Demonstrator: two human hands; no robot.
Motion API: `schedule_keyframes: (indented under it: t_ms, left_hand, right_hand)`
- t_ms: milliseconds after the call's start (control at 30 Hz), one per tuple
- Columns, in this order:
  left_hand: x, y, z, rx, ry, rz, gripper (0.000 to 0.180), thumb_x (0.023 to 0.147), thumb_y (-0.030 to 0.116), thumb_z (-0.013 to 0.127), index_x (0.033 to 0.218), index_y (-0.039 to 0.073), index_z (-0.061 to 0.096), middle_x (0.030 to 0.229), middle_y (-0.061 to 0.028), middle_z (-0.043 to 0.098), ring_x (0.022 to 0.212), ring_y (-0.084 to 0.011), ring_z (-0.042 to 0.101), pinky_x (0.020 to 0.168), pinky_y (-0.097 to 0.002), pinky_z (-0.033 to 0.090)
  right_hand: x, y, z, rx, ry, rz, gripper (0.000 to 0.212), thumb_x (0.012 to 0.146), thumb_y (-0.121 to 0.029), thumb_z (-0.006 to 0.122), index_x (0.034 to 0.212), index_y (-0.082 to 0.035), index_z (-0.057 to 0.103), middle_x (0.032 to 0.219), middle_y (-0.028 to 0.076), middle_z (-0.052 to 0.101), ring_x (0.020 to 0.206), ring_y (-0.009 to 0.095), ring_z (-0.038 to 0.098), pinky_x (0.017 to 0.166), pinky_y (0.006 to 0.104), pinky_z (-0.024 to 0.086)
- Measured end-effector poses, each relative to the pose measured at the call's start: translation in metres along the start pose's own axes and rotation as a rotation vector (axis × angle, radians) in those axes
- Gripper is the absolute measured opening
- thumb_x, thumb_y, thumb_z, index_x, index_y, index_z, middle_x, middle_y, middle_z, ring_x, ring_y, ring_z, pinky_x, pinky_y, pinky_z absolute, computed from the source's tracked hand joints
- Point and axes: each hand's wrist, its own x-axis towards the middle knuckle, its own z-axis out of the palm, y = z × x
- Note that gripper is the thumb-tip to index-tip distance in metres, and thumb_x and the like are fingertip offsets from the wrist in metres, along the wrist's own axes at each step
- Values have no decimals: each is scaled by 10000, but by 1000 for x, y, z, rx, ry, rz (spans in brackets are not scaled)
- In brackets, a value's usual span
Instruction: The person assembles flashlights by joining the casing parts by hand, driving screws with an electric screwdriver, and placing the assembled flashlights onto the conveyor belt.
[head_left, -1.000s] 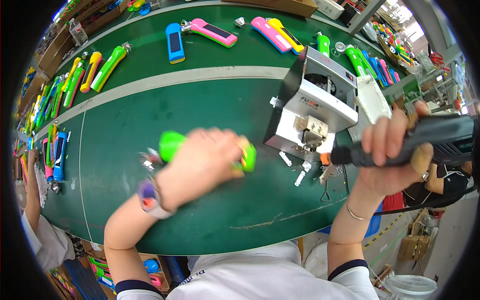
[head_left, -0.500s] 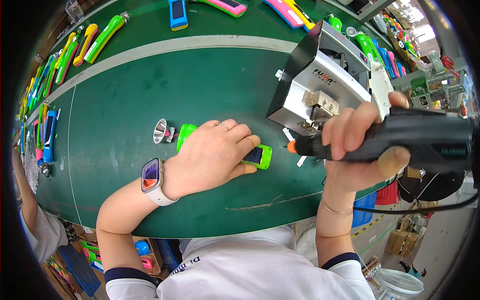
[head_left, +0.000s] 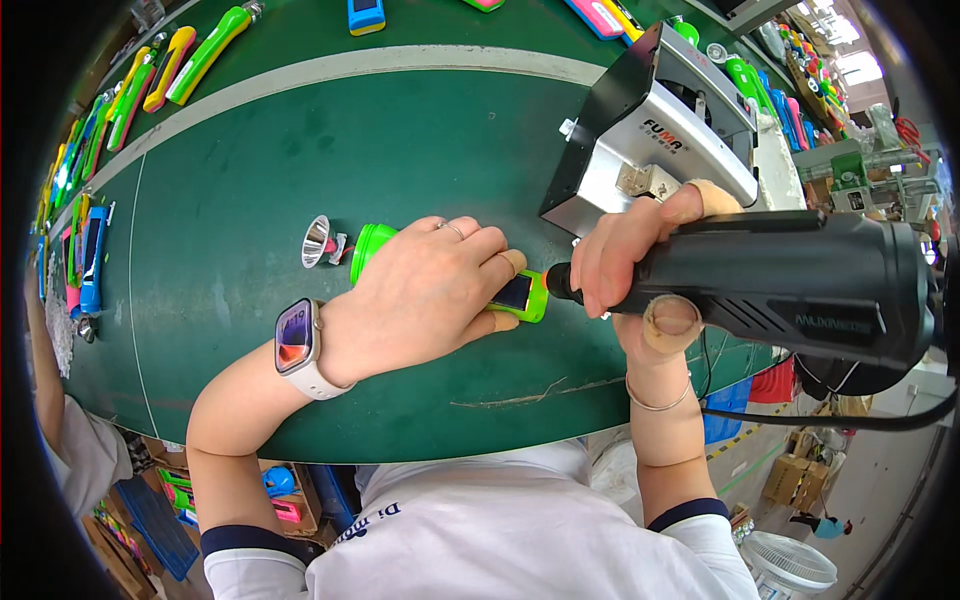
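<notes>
On the green tabletop my left hand (head_left: 430, 280) is closed over a green flashlight body (head_left: 372, 245), holding it down. A dark panel shows at the body's right end, past my fingertips. Next to its wide left end lies a shiny reflector cup (head_left: 317, 241) with a small red part behind it. My right hand (head_left: 640, 260) grips a black electric screwdriver (head_left: 790, 285), held level. Its tip meets the right end of the flashlight body; whether the bit sits in a screw is hidden. Cloth-like covers wrap several of my fingertips.
A silver-and-black machine (head_left: 665, 130) stands at the right, just beyond my right hand. Colourful flashlights (head_left: 210, 55) lie along the far and left edges. The screwdriver's black cable (head_left: 840, 425) hangs at the right. Another person's arm (head_left: 45, 360) is at the far left.
My right hand has brought the screwdriver left, from a gap away to the end of the flashlight body. My left hand keeps its hold. The whole view has shifted slightly.
</notes>
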Motion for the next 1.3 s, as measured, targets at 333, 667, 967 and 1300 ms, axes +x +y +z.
schedule_keyframes:
  t_ms: [333, 667, 967, 1300]
  left_hand:
    - [-8, -4, -14, 155, -65, -24, 522, 701, 262, 762, 1157, 92, 573, 967, -51, 582, 939, -228, 567, 826, -366, 442]
    - [-6, -8, -11, 253, 41, -29, 503, 729, 294, 750, 1154, 80, 585, 938, -64, 609, 887, -224, 587, 833, -352, 442]
    - [-7, -22, -8, 250, 188, -33, 487, 733, 319, 742, 1120, 61, 597, 949, -70, 613, 901, -240, 579, 829, -369, 441]
    - [-7, -21, -5, 220, 151, -78, 442, 736, 327, 742, 1069, 69, 611, 946, -75, 618, 887, -241, 588, 802, -369, 451]
  right_hand:
    - [3, 3, -2, -50, -2, -3, 666, 747, -457, 779, 1184, -87, 439, 616, 30, 512, 472, 150, 499, 477, 292, 417]
    - [17, -47, -24, 124, -31, -492, 1016, 702, -839, 503, 1359, -82, 335, 754, 70, 530, 560, 166, 508, 522, 331, 427]
    - [52, -42, -44, -35, 321, -167, 896, 797, -815, 376, 1256, -45, 387, 651, 78, 525, 479, 145, 487, 499, 291, 434]
    - [12, -3, -1, 319, 20, -320, 1075, 620, -818, 606, 1323, -54, 327, 705, 125, 577, 545, 220, 575, 542, 350, 492]
